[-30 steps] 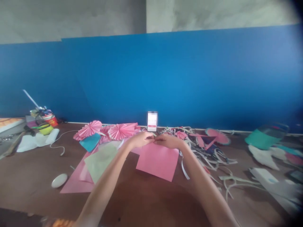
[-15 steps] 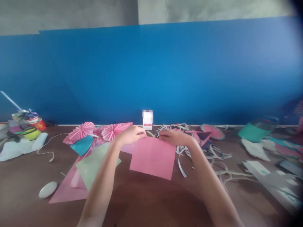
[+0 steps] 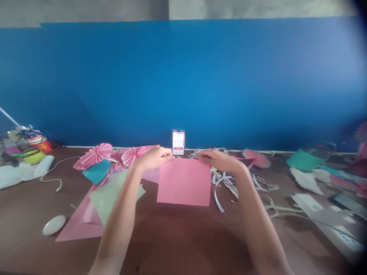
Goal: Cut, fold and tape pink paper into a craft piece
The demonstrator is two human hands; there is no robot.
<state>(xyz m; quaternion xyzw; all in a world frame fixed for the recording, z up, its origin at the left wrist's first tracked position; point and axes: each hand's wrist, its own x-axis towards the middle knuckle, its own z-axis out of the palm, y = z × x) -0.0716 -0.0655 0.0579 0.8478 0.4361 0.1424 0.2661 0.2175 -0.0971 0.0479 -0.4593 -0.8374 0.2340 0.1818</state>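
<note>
A pink sheet of paper [image 3: 184,183] hangs in front of me above the brown table, held by its far edge. My left hand [image 3: 157,156] pinches the far left corner between closed fingers. At the far right corner my right hand [image 3: 216,158] is closed on the same sheet. Left of the sheet lie pale green paper [image 3: 110,196], a larger pink paper [image 3: 76,225] and pink pleated paper fans [image 3: 134,156]. White paper strips [image 3: 223,187] are tangled beside my right hand.
A phone [image 3: 178,143] stands upright against the blue partition [image 3: 183,76]. A white oval object [image 3: 54,225] and a white cable [image 3: 59,185] lie at left. On the right are a green container [image 3: 304,160], a power strip [image 3: 338,227] and a round pink paper piece [image 3: 256,158].
The pink sheet has turned slightly, so its edges now run nearly level. My right hand has shifted a little outward along the far edge. The view has tilted slightly down.
</note>
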